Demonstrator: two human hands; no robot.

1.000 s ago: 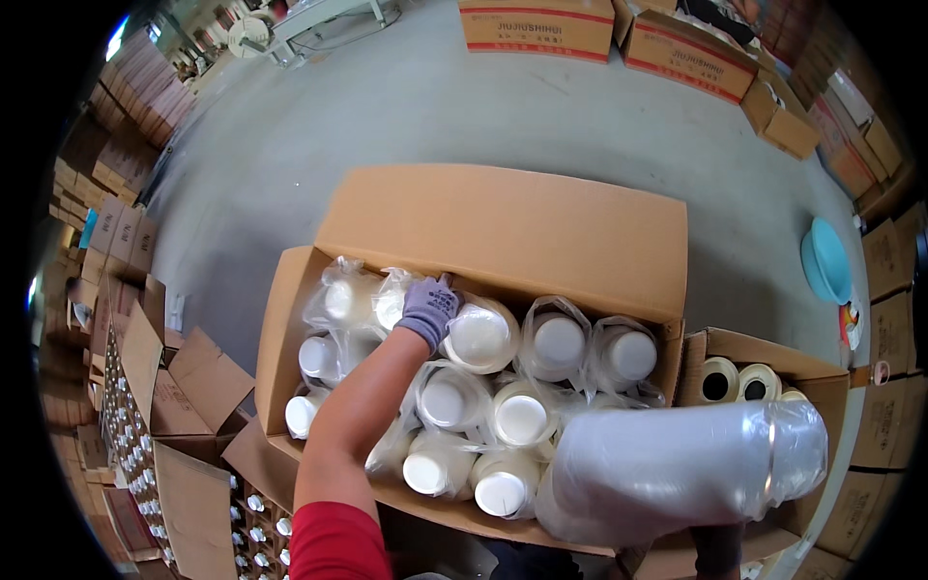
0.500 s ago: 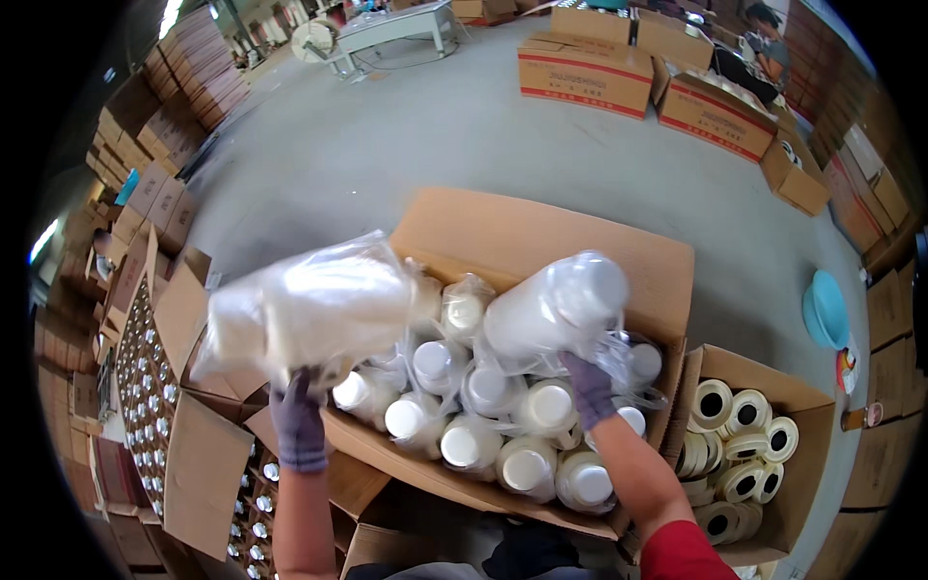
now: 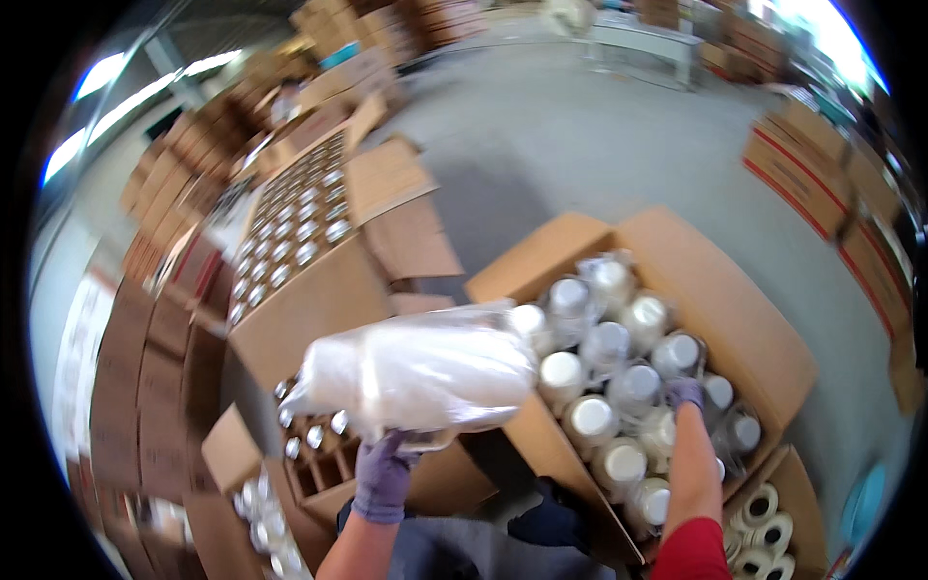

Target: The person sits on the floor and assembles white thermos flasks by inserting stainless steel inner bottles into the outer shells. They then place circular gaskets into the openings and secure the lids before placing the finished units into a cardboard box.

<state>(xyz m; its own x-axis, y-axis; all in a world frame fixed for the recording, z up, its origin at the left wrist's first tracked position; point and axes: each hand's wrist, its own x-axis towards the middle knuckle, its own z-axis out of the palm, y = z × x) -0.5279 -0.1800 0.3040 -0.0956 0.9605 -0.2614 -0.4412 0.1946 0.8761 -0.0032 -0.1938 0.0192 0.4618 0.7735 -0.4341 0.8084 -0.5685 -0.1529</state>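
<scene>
My left hand (image 3: 382, 476), in a purple-grey glove, is closed on the handle of a large white jug (image 3: 435, 372). Clear plastic wraps the jug, which lies sideways in the air left of an open carton (image 3: 556, 454). Inside that carton stand several white, plastic-wrapped bottle-like containers (image 3: 635, 387), lids up. My right hand (image 3: 685, 391), gloved alike, reaches among them and touches the wrap of a container (image 3: 677, 356) near the carton's far side. Its fingers are mostly hidden, so their grip does not show.
Left of me, a partitioned carton (image 3: 314, 290) holds rows of silvery-topped pieces. A smaller carton (image 3: 237, 449) with shiny pieces sits at lower left. White rings (image 3: 764, 505) fill a box at lower right, near a turquoise basin (image 3: 863, 503). Cartons with red stripes (image 3: 797, 179) stand far right.
The view has swung left. My left hand still carries the wrapped jug. The container my right hand was tilting is no longer raised; that hand is now lower among the upright ones.
</scene>
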